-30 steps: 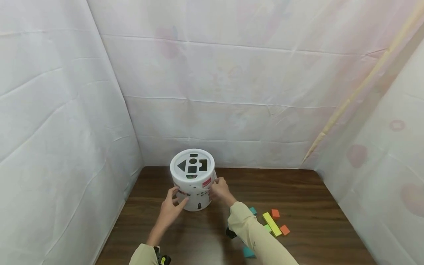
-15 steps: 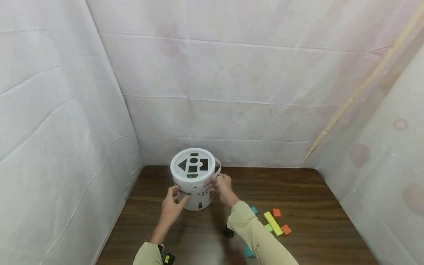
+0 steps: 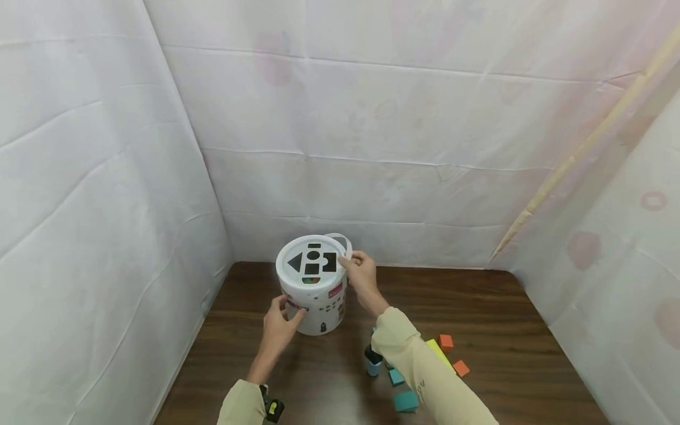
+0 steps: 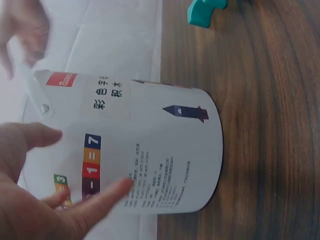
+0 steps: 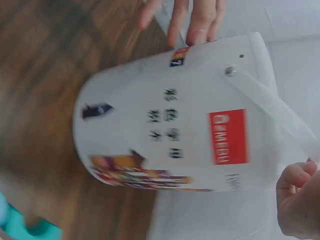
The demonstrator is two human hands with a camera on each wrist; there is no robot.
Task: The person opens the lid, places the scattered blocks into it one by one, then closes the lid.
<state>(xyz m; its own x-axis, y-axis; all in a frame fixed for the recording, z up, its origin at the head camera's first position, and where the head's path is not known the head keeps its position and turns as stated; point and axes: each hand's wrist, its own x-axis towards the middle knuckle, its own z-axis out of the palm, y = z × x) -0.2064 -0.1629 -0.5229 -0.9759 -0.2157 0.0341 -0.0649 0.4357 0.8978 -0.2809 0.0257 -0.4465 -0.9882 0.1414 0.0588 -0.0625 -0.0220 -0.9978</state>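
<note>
Tabletop (image 3: 478, 307): bucket (image 3: 316, 295), red label (image 5: 227, 136)

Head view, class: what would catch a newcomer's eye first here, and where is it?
The white bucket with black shape cut-outs in its lid stands at the table's far left. The left hand rests on its side, while the right hand grips its handle by the rim. Bright coloured blocks lie scattered to the right on the dark wood.

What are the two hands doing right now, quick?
Left hand: open, fingers straight, resting against the side of the white bucket.
Right hand: closed, pinching the bucket's handle up by the lid.
</note>
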